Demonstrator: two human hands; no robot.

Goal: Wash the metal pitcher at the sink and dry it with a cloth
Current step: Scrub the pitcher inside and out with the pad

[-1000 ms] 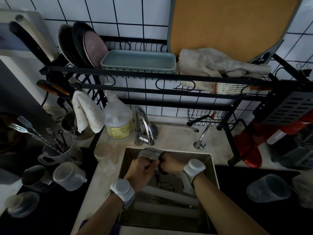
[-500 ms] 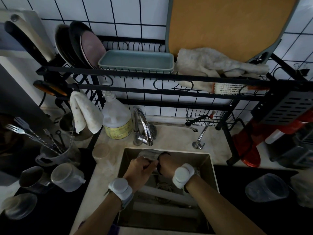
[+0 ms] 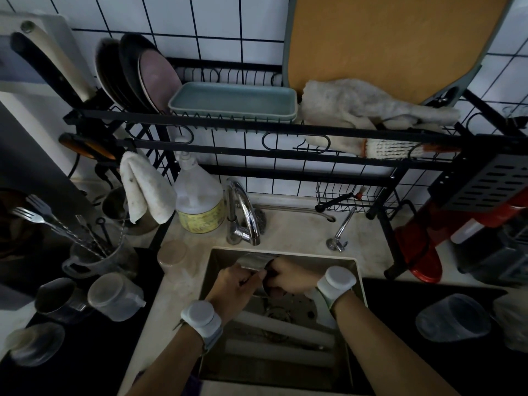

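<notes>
**Pitcher held in both hands under the tap**

Head view: the metal pitcher (image 3: 254, 260) lies tilted at the back edge of the sink (image 3: 328, 260), just below the spout of the tap (image 3: 243, 212). The left hand (image 3: 234, 287) has its fingers curled round the pitcher's body, and the right hand (image 3: 288, 278) grips it at the dark open end. The picture is too dim to tell whether water is running.

By my reading, this is the washing step and the drying is not yet begun. The main risk is slip: a wet, smooth metal wall can turn in the fingers and knock the sink's back wall or the spout close above it. A cloth (image 3: 143, 190) hangs at the left end of the rack (image 3: 257, 128), well apart from the sink, and a wet reach for it could catch the bottle (image 3: 200, 201) beside the tap
</notes>
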